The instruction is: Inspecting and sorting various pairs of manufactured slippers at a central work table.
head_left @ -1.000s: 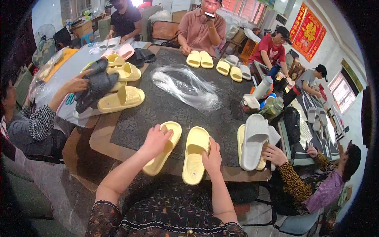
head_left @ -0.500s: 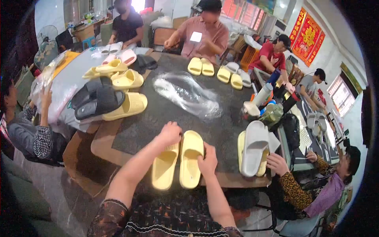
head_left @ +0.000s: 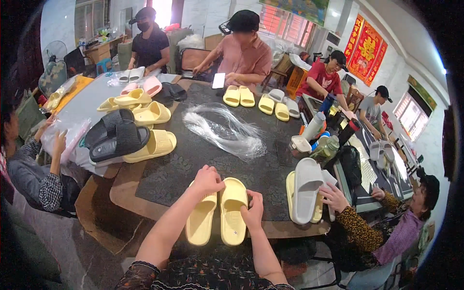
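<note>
Two yellow slide slippers lie side by side at the table's near edge, toe ends away from me. My left hand point(head_left: 208, 182) curls over the strap of the left yellow slipper point(head_left: 199, 224), hiding much of its toe end. On the right yellow slipper point(head_left: 233, 224), my right hand point(head_left: 253, 209) clasps the outer side, thumb at the inner rim and fingers outside. Beyond them rests a loose bundle of clear plastic bags point(head_left: 224, 130). To the right, a co-worker's hand point(head_left: 337, 197) touches a stack with a grey slipper point(head_left: 307, 193) on top.
Black slippers point(head_left: 118, 137) and several yellow ones are piled at the left. Yellow and grey pairs point(head_left: 274, 107) line the far edge. Bottles point(head_left: 315, 125) and a jar point(head_left: 328, 146) crowd the right side. Co-workers sit or stand around the table point(head_left: 159, 181).
The view has tilted, so most things sit lower in the picture. Both slippers appear slightly nearer to me, my hands still on them. The far person's white phone has come down.
</note>
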The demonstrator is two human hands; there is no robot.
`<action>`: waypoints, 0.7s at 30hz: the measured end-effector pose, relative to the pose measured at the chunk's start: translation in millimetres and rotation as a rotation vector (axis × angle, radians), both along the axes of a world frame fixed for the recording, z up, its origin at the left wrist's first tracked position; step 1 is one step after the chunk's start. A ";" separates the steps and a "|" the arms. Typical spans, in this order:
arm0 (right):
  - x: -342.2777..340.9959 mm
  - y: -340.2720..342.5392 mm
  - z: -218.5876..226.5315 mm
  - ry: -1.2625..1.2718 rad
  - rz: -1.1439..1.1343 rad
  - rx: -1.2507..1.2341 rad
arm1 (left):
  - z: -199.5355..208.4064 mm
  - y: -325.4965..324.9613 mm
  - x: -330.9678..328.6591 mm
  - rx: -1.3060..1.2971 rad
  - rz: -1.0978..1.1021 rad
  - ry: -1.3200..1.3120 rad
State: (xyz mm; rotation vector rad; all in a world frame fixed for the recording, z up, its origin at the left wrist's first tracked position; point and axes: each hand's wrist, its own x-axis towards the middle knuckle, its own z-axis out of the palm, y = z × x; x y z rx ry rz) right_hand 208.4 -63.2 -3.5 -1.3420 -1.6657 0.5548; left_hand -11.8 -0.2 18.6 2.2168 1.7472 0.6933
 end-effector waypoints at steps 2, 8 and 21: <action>-0.3 -0.9 0.9 0.017 0.013 0.003 | -0.6 -0.1 -3.0 -0.003 -0.045 -0.008; 0.7 -3.7 0.6 -0.030 0.032 -0.019 | -4.9 0.6 -2.3 -0.035 -0.014 -0.027; -0.9 -2.7 -1.3 0.031 0.016 0.003 | -25.0 7.3 -5.2 0.056 -0.014 0.009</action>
